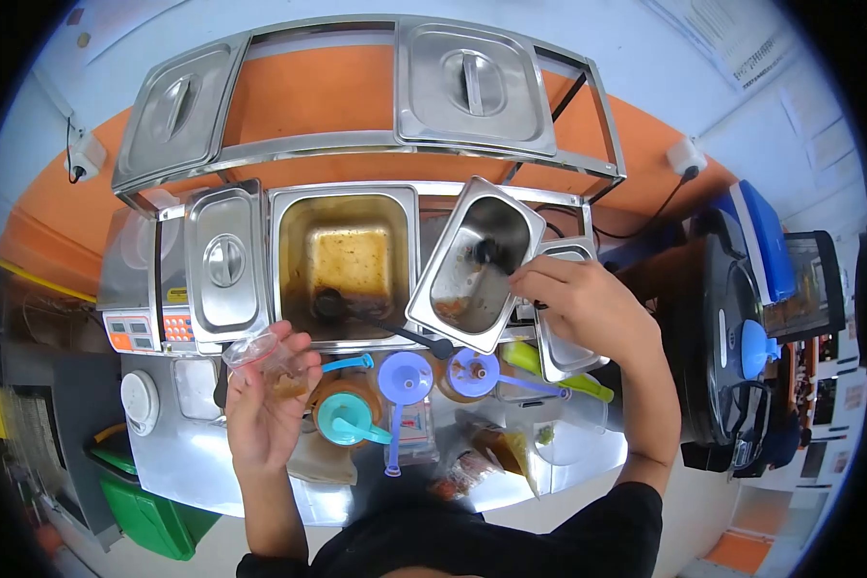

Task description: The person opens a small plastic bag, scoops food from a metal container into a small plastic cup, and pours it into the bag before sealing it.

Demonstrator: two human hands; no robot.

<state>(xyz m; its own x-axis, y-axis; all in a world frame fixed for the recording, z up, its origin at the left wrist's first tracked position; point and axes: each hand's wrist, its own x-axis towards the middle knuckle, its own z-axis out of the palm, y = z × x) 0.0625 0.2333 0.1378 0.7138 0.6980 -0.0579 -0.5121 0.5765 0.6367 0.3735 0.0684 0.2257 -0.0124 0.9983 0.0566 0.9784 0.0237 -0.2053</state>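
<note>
My left hand [268, 412] is closed around a small see-through plastic cup [286, 381], tilted, with a little brownish stuff inside. My right hand [592, 306] has its fingers pinched at the right rim of a narrow steel pan [422, 306], on the handle of a black ladle [488, 252]. The ladle's head rests inside this pan, which sits askew and holds some reddish-brown remains. To its left is a larger, deep steel pan [284, 289] with brown residue and a second black ladle [329, 304], its handle lying over the front rim.
Lidded steel pans [226, 260] flank the open ones, below a metal rack [328, 144]. Purple funnel-like scoops [405, 376], a teal scoop [342, 416], a green bottle [522, 356] and bags [501, 453] lie in front. A scale [133, 332] stands left, a black appliance [708, 337] right.
</note>
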